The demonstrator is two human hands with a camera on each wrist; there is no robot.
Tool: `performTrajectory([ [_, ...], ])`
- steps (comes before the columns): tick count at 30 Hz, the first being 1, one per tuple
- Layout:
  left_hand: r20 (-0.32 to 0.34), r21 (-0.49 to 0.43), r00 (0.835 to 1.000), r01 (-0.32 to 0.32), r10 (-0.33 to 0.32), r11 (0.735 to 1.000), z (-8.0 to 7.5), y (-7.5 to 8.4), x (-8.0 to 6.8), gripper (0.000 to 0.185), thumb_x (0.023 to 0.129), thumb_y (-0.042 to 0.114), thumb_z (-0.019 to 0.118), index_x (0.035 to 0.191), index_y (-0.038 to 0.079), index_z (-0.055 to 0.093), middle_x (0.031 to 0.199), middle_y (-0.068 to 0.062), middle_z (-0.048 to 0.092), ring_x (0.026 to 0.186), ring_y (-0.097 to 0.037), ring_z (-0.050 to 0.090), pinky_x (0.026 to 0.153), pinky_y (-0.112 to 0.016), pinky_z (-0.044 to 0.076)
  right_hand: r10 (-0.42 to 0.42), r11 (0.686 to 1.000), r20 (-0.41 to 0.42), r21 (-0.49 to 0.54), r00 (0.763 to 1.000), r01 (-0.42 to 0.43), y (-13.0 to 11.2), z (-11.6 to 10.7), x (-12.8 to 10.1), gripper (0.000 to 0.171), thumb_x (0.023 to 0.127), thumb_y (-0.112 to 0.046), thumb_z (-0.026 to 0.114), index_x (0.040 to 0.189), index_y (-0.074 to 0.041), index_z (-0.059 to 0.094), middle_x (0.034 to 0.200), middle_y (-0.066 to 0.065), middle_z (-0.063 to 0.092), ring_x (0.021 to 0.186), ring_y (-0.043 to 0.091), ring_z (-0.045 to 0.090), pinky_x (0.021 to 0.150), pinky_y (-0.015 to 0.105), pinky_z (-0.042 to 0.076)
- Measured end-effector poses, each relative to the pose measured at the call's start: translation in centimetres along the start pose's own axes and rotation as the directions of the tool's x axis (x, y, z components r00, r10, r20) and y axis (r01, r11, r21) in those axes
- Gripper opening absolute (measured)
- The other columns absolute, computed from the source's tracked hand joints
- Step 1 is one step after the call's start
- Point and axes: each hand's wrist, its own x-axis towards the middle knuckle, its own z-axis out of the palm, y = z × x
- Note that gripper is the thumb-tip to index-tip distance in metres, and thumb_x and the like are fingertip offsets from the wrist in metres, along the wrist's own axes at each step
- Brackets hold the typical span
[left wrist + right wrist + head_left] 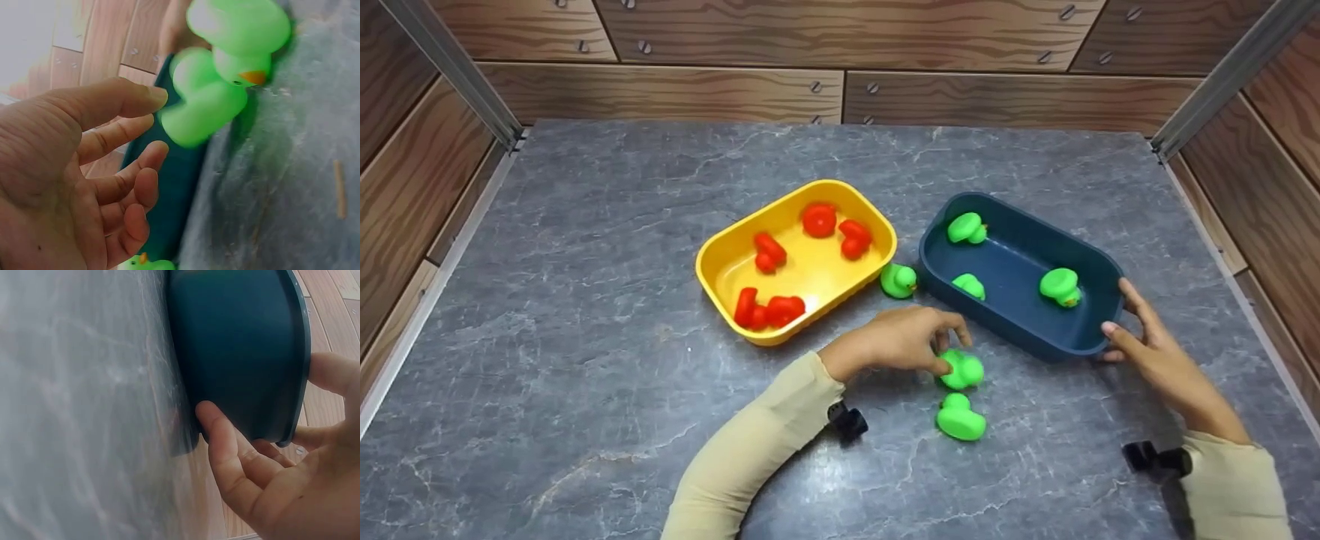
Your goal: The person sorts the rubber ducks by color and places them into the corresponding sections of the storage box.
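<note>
Left hand (904, 341) in the head view: your fingers curl down over a green duck (962, 370) on the tabletop (585, 360), thumb and fingertips touching it, just near of the blue tray (1091, 330). A second duck (960, 418) lies just nearer, and a third (898, 280) sits between the two trays. Your right hand (1147, 345) braces the blue tray's right end, thumb on the near wall, fingers on the rim. Keep that brace firm, I would say, so the tray does not slide, and get thumb and fingers on opposite sides of the duck before lifting; it looks smooth and could squirt out. The blue tray holds three green ducks; the yellow tray (720, 259), to its left, holds red ducks, about five, though some overlap.

Left wrist view: your fingers (121, 101) look loosely spread and only partly curled, with the blurred duck (205, 101) at the fingertips, so I cannot tell whether the grip has closed. Another duck (239, 25) lies just beyond it, beside the blue wall.

Right wrist view: your thumb (219, 439) presses the tray's outer wall, and the fingers reach over the rim (301, 354).
</note>
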Motion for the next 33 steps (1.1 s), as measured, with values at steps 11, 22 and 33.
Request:
performTrajectory([
  [11, 0.003, 0.009, 1.0, 0.016, -0.016, 1.0, -0.1, -0.6, 0.0, 0.046, 0.08, 0.022, 0.079, 0.123, 0.025, 0.062, 0.099, 0.005, 0.066, 0.088, -0.008, 0.058, 0.068, -0.022, 0.043, 0.004, 1.0, -0.006, 0.0, 1.0, -0.004, -0.1, 0.0, -0.1, 0.073, 0.104, -0.019, 0.042, 0.155, -0.017, -0.01, 0.145, 0.032, 0.006, 0.082, -0.005, 0.059, 0.071, 0.013, 0.052],
  [22, 0.042, 0.053, 0.997, 0.065, -0.068, 0.996, 0.8, -0.6, 0.5, 0.051, 0.078, 0.027, 0.081, 0.125, 0.027, 0.061, 0.108, 0.004, 0.067, 0.097, -0.009, 0.059, 0.076, -0.024, 0.045, -0.001, 1.0, -0.006, 0.007, 1.0, 0.001, 0.1, 0.1, 0.0, 0.073, 0.104, -0.017, 0.042, 0.155, -0.017, -0.009, 0.145, 0.032, 0.005, 0.085, -0.005, 0.058, 0.071, 0.013, 0.052],
  [33, 0.049, 0.152, 0.995, 0.075, -0.083, 0.986, 1.6, -0.7, 0.8, 0.051, 0.075, 0.029, 0.082, 0.122, 0.032, 0.062, 0.118, 0.005, 0.066, 0.107, -0.012, 0.057, 0.08, -0.027, 0.045, -0.001, 1.0, -0.002, 0.001, 1.0, 0.001, 0.0, 0.1, -0.1, 0.073, 0.104, -0.019, 0.042, 0.155, -0.019, -0.009, 0.145, 0.032, 0.006, 0.086, -0.006, 0.057, 0.072, 0.013, 0.051],
])
